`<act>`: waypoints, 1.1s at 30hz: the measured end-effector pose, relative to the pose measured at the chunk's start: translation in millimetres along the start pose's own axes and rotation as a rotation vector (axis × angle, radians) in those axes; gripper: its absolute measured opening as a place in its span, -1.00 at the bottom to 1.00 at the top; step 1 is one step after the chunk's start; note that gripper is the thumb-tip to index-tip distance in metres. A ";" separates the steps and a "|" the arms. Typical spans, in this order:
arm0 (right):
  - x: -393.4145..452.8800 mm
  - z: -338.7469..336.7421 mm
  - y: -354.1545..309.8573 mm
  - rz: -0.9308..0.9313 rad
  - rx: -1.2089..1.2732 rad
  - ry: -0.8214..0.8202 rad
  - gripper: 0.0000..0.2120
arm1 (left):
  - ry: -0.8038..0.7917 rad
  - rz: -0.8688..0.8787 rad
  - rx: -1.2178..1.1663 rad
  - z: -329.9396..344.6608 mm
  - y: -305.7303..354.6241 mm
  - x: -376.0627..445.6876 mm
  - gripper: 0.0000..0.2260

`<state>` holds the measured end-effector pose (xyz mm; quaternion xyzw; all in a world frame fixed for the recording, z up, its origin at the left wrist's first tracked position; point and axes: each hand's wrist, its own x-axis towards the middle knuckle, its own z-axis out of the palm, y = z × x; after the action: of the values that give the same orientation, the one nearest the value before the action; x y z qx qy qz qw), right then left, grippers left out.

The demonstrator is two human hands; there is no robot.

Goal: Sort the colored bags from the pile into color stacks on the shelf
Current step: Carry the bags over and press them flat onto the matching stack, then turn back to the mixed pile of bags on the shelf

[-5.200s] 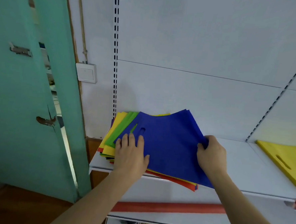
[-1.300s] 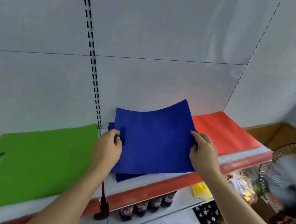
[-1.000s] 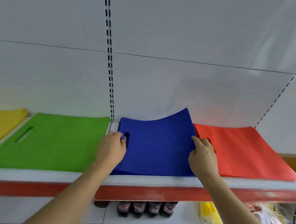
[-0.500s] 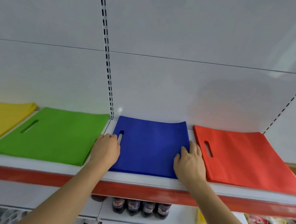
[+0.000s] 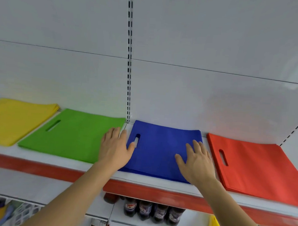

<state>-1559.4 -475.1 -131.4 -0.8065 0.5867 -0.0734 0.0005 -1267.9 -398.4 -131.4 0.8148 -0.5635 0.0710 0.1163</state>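
Blue bags (image 5: 160, 148) lie stacked on the white shelf (image 5: 37, 156) between green bags (image 5: 73, 134) and red bags (image 5: 255, 164); both hands rest flat, fingers straight, left hand (image 5: 115, 147) and right hand (image 5: 196, 161); bottle (image 5: 130, 207) labels below unreadable

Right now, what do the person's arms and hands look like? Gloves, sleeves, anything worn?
Both are bare. The left hand and right hand wear no gloves, and no rings, watch or bands show. Both forearms are uncovered from the wrist down to the bottom edge of the picture, so no sleeve is visible. No markings, straps or cables on either arm.
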 end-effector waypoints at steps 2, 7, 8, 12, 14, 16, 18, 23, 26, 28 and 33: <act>0.0 -6.0 -23.6 -0.036 -0.011 0.014 -0.25 | 0.032 -0.017 0.014 -12.6 -16.8 -2.3 -0.35; -9.0 -13.0 -108.6 -0.171 -0.021 0.045 -0.28 | 0.100 -0.080 0.024 -42.3 -80.5 -17.3 -0.31; -11.8 -14.1 -128.6 -0.191 -0.014 0.058 -0.28 | 0.104 -0.094 0.031 -47.9 -97.0 -22.1 -0.31; -23.3 -18.5 -216.9 -0.261 0.025 0.106 -0.26 | 0.121 -0.148 0.034 -69.8 -171.2 -44.2 -0.32; -28.8 -15.7 -264.1 -0.294 0.074 0.129 -0.25 | 0.151 -0.175 0.007 -80.3 -212.0 -56.1 -0.33; -36.7 -8.4 -312.4 -0.336 0.101 0.130 -0.24 | 0.160 -0.212 0.002 -87.1 -254.8 -70.7 -0.32; -45.2 -1.0 -358.2 -0.397 0.100 0.105 -0.23 | 0.146 -0.264 0.015 -90.8 -294.5 -89.1 -0.31; -50.6 4.5 -477.5 -0.564 0.136 0.105 -0.21 | 0.172 -0.392 0.016 -106.3 -392.4 -122.8 -0.28; -47.2 12.0 -544.9 -0.663 0.140 0.098 -0.25 | 0.186 -0.468 0.039 -114.7 -446.1 -135.4 -0.30; -45.8 21.0 -590.7 -0.714 0.140 0.073 -0.26 | 0.178 -0.514 0.073 -119.1 -483.0 -143.3 -0.31; -29.4 37.4 -706.5 -0.826 0.171 0.063 -0.24 | 0.177 -0.617 0.109 -135.1 -578.2 -148.2 -0.34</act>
<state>-895.3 -230.3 -110.4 -0.9683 0.2057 -0.1405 0.0202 -777.9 -33.1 -101.2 0.9429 -0.2729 0.1329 0.1371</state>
